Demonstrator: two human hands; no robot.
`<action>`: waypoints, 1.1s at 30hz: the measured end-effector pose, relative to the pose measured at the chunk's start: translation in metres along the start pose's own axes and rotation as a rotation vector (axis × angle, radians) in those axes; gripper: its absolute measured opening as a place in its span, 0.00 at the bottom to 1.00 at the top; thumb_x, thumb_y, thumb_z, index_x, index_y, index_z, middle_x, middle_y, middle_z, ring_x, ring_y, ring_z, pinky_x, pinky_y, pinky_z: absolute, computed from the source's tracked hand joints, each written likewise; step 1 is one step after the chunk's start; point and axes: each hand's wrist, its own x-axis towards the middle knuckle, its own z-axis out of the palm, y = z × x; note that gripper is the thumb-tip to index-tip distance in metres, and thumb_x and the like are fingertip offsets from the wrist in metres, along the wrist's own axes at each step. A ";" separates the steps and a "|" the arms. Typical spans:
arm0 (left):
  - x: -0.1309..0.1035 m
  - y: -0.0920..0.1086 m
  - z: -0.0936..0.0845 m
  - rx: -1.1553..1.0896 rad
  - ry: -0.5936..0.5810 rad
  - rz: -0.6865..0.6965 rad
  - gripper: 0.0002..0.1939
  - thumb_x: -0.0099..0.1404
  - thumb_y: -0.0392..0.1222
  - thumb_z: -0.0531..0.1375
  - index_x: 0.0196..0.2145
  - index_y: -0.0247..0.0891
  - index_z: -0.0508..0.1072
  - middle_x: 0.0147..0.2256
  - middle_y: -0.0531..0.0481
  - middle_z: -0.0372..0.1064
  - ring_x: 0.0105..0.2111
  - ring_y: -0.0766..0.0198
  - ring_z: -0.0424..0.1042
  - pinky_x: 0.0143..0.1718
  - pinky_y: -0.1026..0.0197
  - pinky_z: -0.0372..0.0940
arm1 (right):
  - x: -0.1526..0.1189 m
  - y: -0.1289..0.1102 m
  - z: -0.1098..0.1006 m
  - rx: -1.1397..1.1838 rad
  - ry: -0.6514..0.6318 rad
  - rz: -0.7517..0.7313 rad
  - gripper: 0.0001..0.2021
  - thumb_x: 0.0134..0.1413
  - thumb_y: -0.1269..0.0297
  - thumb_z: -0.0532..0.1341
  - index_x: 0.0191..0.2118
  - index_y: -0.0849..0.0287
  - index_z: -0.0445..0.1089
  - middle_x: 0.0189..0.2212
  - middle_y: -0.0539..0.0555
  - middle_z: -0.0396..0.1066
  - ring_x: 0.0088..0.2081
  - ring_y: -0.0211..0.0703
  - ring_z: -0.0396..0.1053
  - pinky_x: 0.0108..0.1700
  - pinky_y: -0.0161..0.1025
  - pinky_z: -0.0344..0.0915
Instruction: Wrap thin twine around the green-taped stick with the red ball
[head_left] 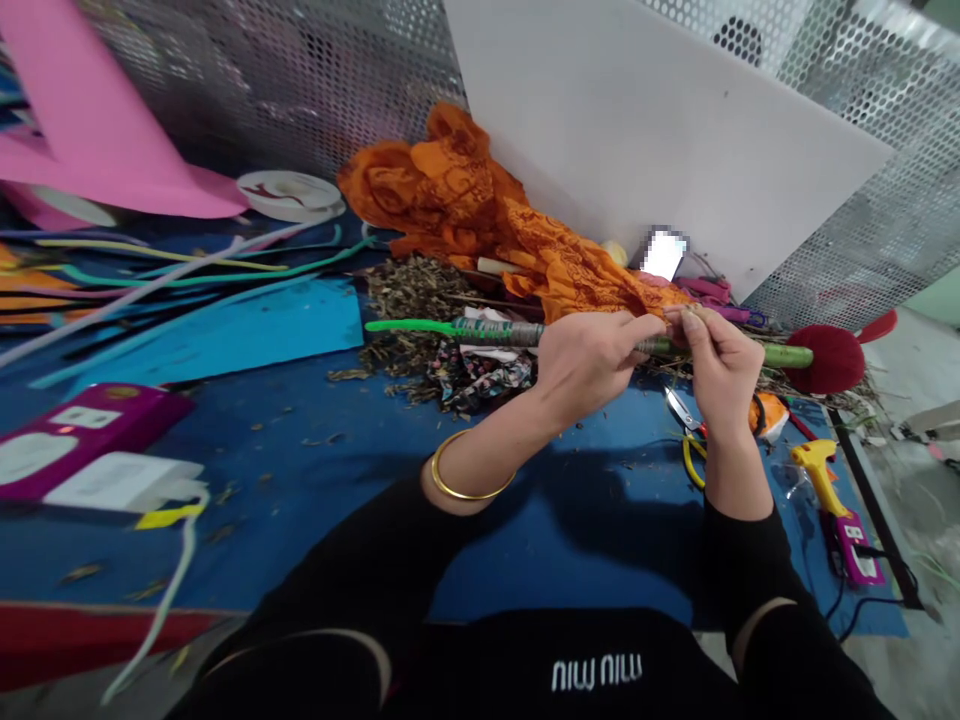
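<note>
A long stick (517,333) lies crosswise in front of me, wrapped in grey-green cord along its middle. Its left end is a bright green strip, its right end a green tube with a dark red fuzzy ball (828,359). Around the wrapped part my left hand (589,362) is closed, a gold bangle on that wrist. My right hand (716,355) is pinched just to the right, fingertips close to the left hand's fingers above the stick. What the right fingertips hold is too small to make out.
Orange cloth (465,200) and dry plant bits (412,290) lie behind the stick. Scissors (686,420), a yellow glue gun (823,475) and a lit phone (663,254) are at the right. Coloured strips, blue sheet (300,325) and a purple power strip (90,430) are left.
</note>
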 end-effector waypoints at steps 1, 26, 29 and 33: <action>0.000 -0.001 0.000 0.008 0.001 0.017 0.18 0.70 0.37 0.58 0.53 0.48 0.80 0.41 0.52 0.83 0.39 0.58 0.81 0.36 0.60 0.66 | 0.000 0.000 0.000 0.002 -0.004 -0.002 0.12 0.67 0.58 0.63 0.38 0.55 0.83 0.40 0.51 0.85 0.40 0.41 0.82 0.47 0.41 0.81; 0.003 -0.020 -0.016 -0.064 0.078 -0.072 0.13 0.68 0.38 0.65 0.48 0.45 0.86 0.45 0.49 0.86 0.44 0.55 0.84 0.43 0.58 0.71 | 0.025 0.005 -0.097 0.220 -0.055 0.399 0.15 0.49 0.55 0.74 0.27 0.60 0.74 0.25 0.49 0.74 0.15 0.24 0.52 0.16 0.30 0.45; 0.005 -0.025 -0.027 -0.037 0.063 -0.135 0.13 0.67 0.38 0.65 0.46 0.46 0.86 0.45 0.49 0.86 0.43 0.54 0.84 0.42 0.57 0.70 | 0.029 0.012 -0.126 0.179 0.114 0.407 0.12 0.46 0.59 0.75 0.25 0.60 0.75 0.20 0.48 0.68 0.15 0.25 0.50 0.17 0.33 0.40; 0.005 -0.033 -0.037 -0.025 0.057 -0.192 0.14 0.65 0.38 0.65 0.47 0.48 0.86 0.44 0.50 0.86 0.43 0.53 0.83 0.42 0.56 0.70 | 0.031 0.033 -0.150 0.171 0.258 0.430 0.13 0.43 0.58 0.76 0.26 0.59 0.75 0.18 0.47 0.63 0.16 0.26 0.48 0.18 0.36 0.41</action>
